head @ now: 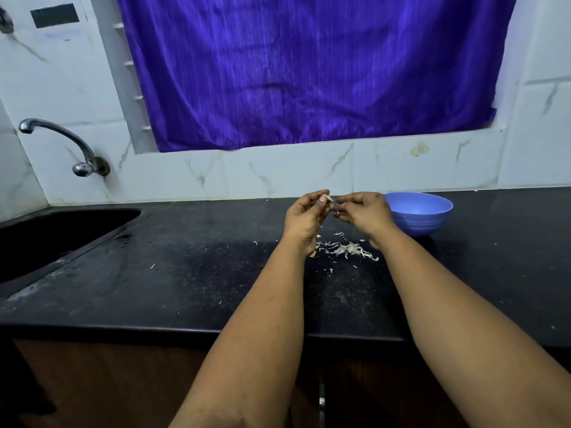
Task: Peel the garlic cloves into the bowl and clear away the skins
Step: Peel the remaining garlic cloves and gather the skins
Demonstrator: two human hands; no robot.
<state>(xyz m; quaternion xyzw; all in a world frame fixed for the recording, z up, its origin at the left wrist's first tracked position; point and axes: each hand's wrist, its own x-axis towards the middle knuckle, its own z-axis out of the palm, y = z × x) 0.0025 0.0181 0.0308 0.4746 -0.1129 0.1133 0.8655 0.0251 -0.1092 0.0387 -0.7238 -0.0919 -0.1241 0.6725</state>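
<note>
My left hand (306,214) is raised above the black counter (185,273) and pinches a small pale garlic clove (329,198) between thumb and fingertips. My right hand (364,211) is close beside it, fingers curled, pinching a small whitish scrap of skin (336,213) near the clove. A loose pile of garlic skins (346,249) lies on the counter just below both hands. A blue bowl (420,211) stands to the right, behind my right hand; its contents are hidden from this angle.
A dark sink (52,239) is set into the counter at the left, with a metal tap (61,143) on the tiled wall above it. A purple curtain (309,72) hangs behind. Stray skin flakes (152,266) dot the counter.
</note>
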